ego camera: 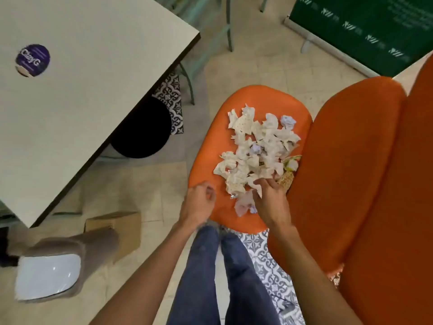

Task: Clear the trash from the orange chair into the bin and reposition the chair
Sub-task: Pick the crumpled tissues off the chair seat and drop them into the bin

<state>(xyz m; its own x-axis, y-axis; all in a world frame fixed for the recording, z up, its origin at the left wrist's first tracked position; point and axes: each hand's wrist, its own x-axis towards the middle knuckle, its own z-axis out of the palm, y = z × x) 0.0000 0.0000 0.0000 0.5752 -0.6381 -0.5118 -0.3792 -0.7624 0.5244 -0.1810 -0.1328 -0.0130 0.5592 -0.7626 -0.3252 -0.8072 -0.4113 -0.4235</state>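
The orange chair (210,146) stands right of centre, its seat facing me and its backrest (346,165) to the right. A heap of torn and crumpled paper scraps (255,151) covers the seat, with a yellowish wrapper at its right side. My right hand (269,198) rests on the near end of the heap, fingers curled down into the scraps. My left hand (200,200) hovers over the seat's near left edge, fingers loosely curled with nothing visible in them. A round black bin (140,130) stands on the floor, partly under the table.
A beige table (93,73) with a purple round sticker fills the upper left. A cardboard box (117,231) and a furry white-topped object (51,273) lie on the floor at lower left. Green chair legs and a green banner stand at the back. My legs are below.
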